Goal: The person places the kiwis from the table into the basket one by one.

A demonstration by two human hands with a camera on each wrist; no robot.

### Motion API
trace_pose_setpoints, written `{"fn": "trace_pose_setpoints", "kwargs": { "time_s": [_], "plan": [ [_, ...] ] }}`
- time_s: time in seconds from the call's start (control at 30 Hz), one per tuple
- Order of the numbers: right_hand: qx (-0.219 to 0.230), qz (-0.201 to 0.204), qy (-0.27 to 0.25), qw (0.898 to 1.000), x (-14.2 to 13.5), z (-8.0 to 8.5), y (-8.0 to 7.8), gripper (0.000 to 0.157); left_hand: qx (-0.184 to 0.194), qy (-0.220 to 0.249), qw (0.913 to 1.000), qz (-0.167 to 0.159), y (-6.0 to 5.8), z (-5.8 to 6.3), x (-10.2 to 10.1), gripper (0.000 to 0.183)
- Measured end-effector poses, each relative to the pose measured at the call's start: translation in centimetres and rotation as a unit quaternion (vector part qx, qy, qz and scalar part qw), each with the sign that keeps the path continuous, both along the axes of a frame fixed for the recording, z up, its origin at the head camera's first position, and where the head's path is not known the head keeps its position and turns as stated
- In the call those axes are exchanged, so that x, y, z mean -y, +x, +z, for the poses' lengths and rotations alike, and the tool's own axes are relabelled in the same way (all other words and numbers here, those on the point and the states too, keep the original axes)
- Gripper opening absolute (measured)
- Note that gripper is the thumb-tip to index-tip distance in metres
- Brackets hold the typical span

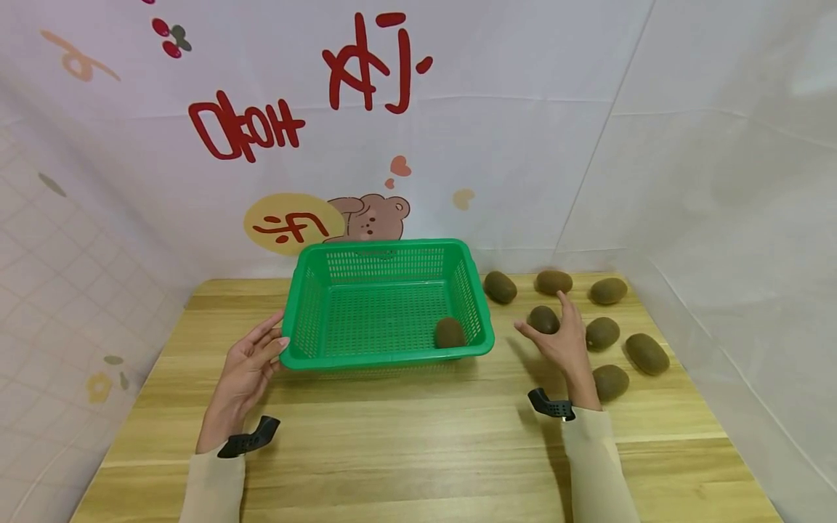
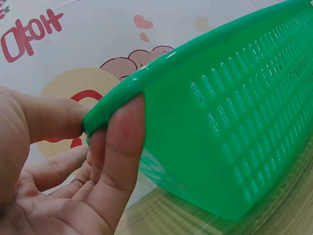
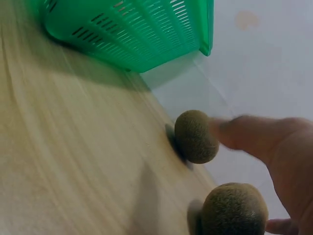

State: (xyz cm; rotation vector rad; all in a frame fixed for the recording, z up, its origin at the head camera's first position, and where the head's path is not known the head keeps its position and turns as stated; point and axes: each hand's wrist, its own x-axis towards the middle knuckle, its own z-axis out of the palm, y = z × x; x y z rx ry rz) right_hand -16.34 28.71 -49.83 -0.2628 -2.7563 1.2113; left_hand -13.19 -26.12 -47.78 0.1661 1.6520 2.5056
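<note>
Left hand (image 1: pixel 245 367) pinches basket (image 1: pixel 386 359) — right hand (image 1: pixel 567 347) spread, kiwi (image 1: pixel 543 319) between thumb and fingers.

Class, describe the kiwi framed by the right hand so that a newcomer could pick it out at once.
Find the green basket on the wooden table, then look right to the scattered brown kiwis. The right hand is among them, and the wanted kiwi lies between its thumb and fingers. None of its neighbours sits in that gap.
</note>
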Motion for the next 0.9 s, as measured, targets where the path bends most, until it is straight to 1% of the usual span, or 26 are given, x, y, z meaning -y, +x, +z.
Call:
{"fn": "trace_pose_setpoints", "kwargs": {
  "time_s": [0.07, 0.17, 0.37, 0.57, 0.73, 0.9],
  "plan": [
    [0.009, -0.008, -0.002, 1.000, -0.1, -0.2, 0.0, 0.111, -0.002, -0.003, 1.0000, 0.002, 0.0, 0.0, 0.0, 0.068],
    [0.016, -0.018, -0.004, 1.000, -0.2, -0.5, 0.0, 0.105, -0.002, -0.006, 1.0000, 0.006, 0.0, 0.1, -0.1, 0.064],
    [0.021, -0.044, -0.003, 0.999, -0.3, -0.9, -0.1, 0.087, -0.005, -0.002, 1.0000, 0.008, 0.1, 0.2, -0.2, 0.051],
    [0.028, -0.062, -0.004, 0.998, -0.4, -1.1, -0.1, 0.071, -0.002, -0.001, 1.0000, 0.002, 0.1, 0.1, 0.0, 0.054],
    [0.019, -0.067, -0.003, 0.998, -0.4, -1.2, -0.1, 0.067, 0.000, -0.007, 1.0000, 0.003, 0.1, 0.1, 0.0, 0.056],
    [0.014, -0.069, -0.017, 0.997, -0.5, -1.1, 0.1, 0.065, 0.002, -0.007, 1.0000, 0.000, 0.2, 0.2, 0.0, 0.055]
  ]
}}
